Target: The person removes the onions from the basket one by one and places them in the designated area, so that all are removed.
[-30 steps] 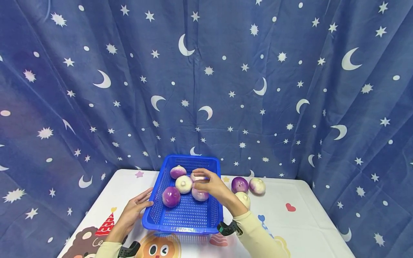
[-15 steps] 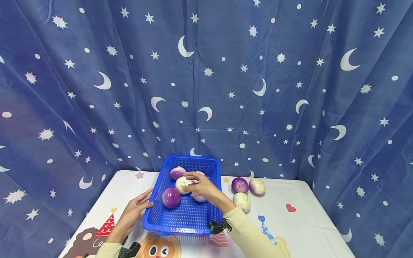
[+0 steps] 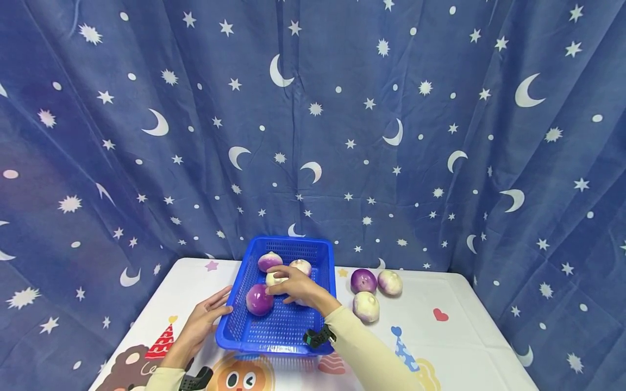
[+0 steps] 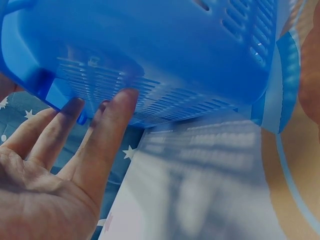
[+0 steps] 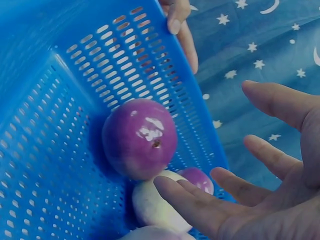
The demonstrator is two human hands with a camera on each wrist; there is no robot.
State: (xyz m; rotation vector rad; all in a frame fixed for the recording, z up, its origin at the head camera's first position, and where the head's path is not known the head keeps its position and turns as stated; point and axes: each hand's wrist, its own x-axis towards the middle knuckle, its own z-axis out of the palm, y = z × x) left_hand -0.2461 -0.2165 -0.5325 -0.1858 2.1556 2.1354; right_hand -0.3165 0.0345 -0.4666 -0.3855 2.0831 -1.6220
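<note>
A blue plastic basket [image 3: 274, 348] holds several purple-and-white turnips. My left hand [image 3: 199, 320] is at its left side, fingers extended against the slotted outer wall and thumb beside the rim. Over the basket, my right hand [image 3: 298, 288] has spread, relaxed fingers and nothing in its grasp. Nearest its fingertips are a purple turnip [image 5: 140, 139] and a whitish turnip [image 5: 160, 202], the latter partly covered by a finger in the right wrist view. Behind lie two more, a back-left turnip [image 3: 269, 262] and a back-right turnip [image 3: 300, 266]. Another is mostly hidden beneath my right hand.
Right of the basket, a purple turnip [image 3: 363, 281], a pale turnip [image 3: 390, 283] and a white turnip [image 3: 366, 307] sit together on the table. The white tablecloth [image 3: 440, 347] has cartoon prints. A blue starry curtain [image 3: 342, 163] stands behind and along both sides.
My right hand has moved left and slightly toward me across the basket, uncovering the back-right turnip and the white one outside. My left hand and the basket stay in place.
</note>
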